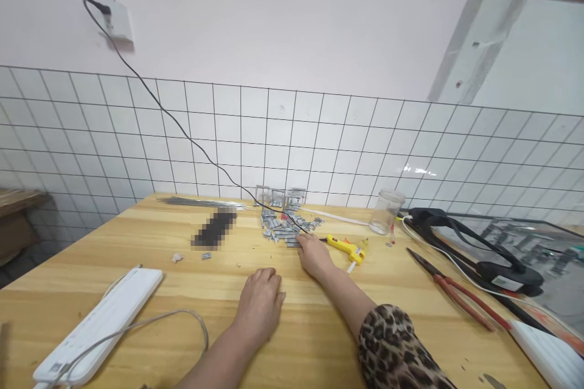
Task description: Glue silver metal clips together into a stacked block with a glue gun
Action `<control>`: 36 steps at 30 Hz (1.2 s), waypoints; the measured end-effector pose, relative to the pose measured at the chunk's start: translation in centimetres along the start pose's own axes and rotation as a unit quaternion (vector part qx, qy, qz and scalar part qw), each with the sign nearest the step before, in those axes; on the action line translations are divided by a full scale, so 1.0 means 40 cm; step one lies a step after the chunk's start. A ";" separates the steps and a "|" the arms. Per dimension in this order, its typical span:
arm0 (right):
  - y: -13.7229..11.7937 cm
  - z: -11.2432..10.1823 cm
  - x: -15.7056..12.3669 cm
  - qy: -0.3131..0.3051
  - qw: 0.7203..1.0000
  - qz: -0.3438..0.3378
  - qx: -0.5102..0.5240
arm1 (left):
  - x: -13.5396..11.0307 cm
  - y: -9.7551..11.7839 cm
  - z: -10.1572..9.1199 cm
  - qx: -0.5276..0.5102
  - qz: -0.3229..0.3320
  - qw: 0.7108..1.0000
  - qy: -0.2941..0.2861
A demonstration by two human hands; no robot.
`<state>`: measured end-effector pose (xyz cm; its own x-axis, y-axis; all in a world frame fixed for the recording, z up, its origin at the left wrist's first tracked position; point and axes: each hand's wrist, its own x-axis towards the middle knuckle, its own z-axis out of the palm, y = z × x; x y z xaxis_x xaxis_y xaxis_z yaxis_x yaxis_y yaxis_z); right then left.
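My right hand (314,256) reaches to the near right edge of a loose pile of small grey metal pieces (279,232). Its fingers are bent together against the end pieces, and what they pinch, if anything, is hidden. Just right of it lies a yellow hot glue gun (345,248) with a white glue stick (351,267) poking out. My left hand (260,305) rests on the wooden table nearer to me, its fingers curled in and closed; their undersides are hidden. Ahead of it a single small metal piece (207,255) lies apart from the pile.
A black cord (191,140) runs from the wall socket (119,22) down to the pile. Thin metal rods (201,202) and a blurred-out dark object (214,228) lie left. A white power strip (103,325) is front left. At right are a clear cup (385,212), red-handled pliers (456,291) and black straps (479,249).
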<state>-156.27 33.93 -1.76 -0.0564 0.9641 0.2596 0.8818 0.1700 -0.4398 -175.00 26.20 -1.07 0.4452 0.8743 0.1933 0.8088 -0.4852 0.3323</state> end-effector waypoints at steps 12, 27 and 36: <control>-0.048 0.036 0.038 -0.040 0.987 -0.077 -0.138 | 0.003 -0.022 0.002 -0.012 -0.015 1.000 0.023; -0.040 0.030 0.061 -0.042 0.985 -0.088 -0.143 | 0.015 -0.042 0.006 -0.010 -0.025 0.998 0.049; -0.059 0.014 -0.007 -0.092 0.976 -0.149 -0.127 | 0.020 -0.054 0.016 -0.005 -0.041 0.997 0.067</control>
<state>-158.60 33.38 -1.28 -0.3909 0.9039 0.1735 0.8999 0.4149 -0.1341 -176.13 27.95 -2.22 0.3224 0.9024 0.2858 0.8363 -0.4130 0.3607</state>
